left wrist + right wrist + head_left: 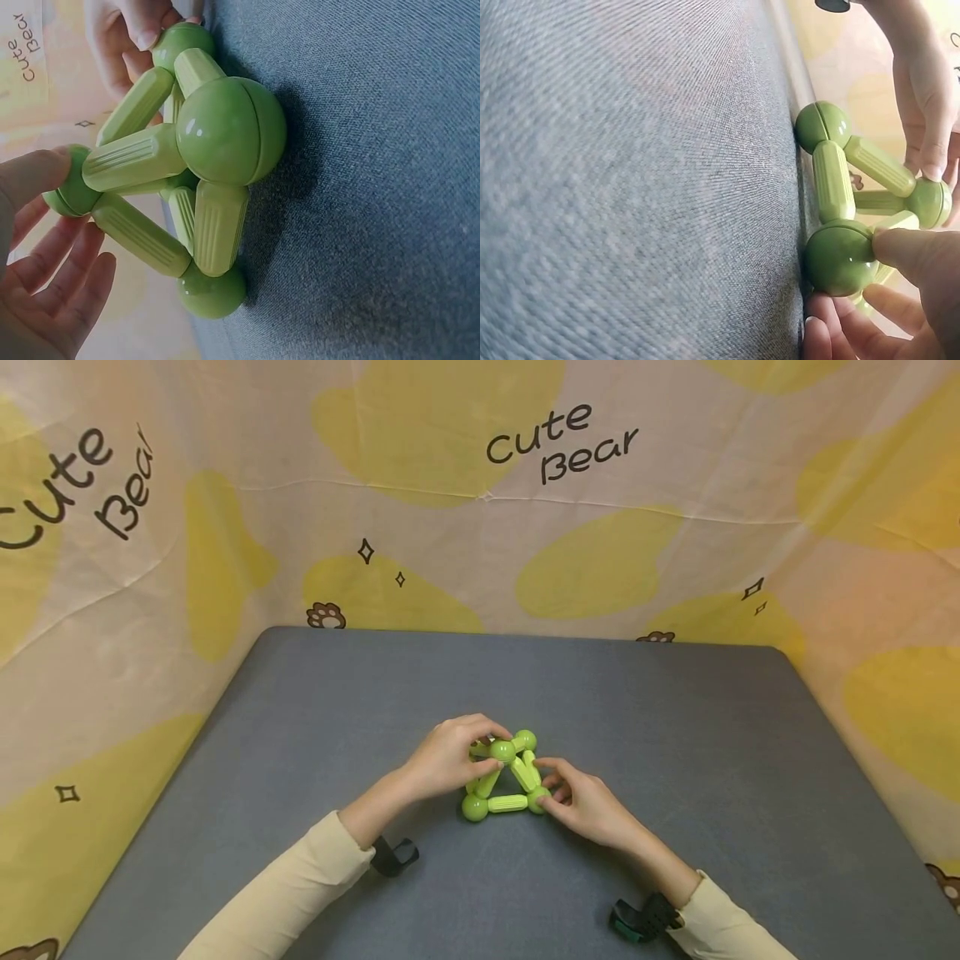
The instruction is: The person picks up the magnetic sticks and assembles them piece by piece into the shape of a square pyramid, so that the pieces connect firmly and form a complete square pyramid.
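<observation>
A pyramid-like frame of green balls and lighter green ribbed rods stands on the table; one rod (507,803) runs along its near side. My left hand (448,762) pinches the top ball (73,180) between thumb and fingers. My right hand (588,803) grips the near right ball (841,259), thumb on one side and fingers on the other. The near left ball (232,131) rests on the table, touched by neither hand. Another ball (525,740) shows at the far right of the frame. The left hand partly hides the frame's left side.
The grey table (337,693) has rounded far corners. A printed cloth (420,460) with yellow patches and lettering hangs behind it and along both sides. Dark bands sit on both wrists, the left one (395,857) and the right one (643,918).
</observation>
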The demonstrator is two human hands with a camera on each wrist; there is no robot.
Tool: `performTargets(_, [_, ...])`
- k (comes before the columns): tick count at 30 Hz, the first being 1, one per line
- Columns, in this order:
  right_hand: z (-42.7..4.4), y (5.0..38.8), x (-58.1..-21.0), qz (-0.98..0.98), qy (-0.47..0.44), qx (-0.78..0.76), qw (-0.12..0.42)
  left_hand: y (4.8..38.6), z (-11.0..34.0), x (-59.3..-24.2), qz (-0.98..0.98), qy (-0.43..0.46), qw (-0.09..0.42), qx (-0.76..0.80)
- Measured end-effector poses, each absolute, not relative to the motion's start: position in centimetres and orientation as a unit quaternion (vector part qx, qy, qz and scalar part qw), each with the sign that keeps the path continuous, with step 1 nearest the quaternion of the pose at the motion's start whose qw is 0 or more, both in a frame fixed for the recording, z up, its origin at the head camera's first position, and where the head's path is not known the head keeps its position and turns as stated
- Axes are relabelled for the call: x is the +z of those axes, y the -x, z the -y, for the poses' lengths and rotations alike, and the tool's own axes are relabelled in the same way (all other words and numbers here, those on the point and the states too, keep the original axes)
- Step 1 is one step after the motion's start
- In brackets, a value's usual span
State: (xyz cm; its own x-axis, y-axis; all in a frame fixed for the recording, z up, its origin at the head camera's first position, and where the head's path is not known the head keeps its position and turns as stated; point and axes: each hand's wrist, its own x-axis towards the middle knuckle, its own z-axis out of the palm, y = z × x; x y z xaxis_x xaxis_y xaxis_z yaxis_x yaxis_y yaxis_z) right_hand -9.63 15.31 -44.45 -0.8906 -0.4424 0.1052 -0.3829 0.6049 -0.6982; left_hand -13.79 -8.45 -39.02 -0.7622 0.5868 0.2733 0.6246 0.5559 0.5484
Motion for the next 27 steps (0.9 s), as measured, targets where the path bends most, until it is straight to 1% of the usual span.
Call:
performTargets(4, [-15.3, 9.7, -44.3, -0.902, 0.224, -0.369, 0.023, 13.8, 8.5, -39.1, 0.883, 0.34, 0.026, -0.323])
performTargets(9, [-15.0, 10.0, -43.6, -0.906, 0.215, -0.363, -0.028, 13.8, 8.5, -39.1, 0.881, 0.342, 0.032, -0.326])
performTargets(13, [-14.5, 10.3, -43.0, -0.9, 0.222, -0.371, -0.051, 13.8, 8.5, -39.1, 0.88, 0.342, 0.031, -0.329])
performTargets(20, [-13.2, 10.6, -42.7, -0.898, 0.222, -0.377, -0.04, 13.9, 8.7, -39.4, 0.877, 0.343, 0.038, -0.335])
performTargets(27, [-12.4, 10.8, -43.0, -0.903, 0.202, -0.378, -0.035, 14.1, 8.7, -39.6, 0.873, 0.347, 0.04, -0.341])
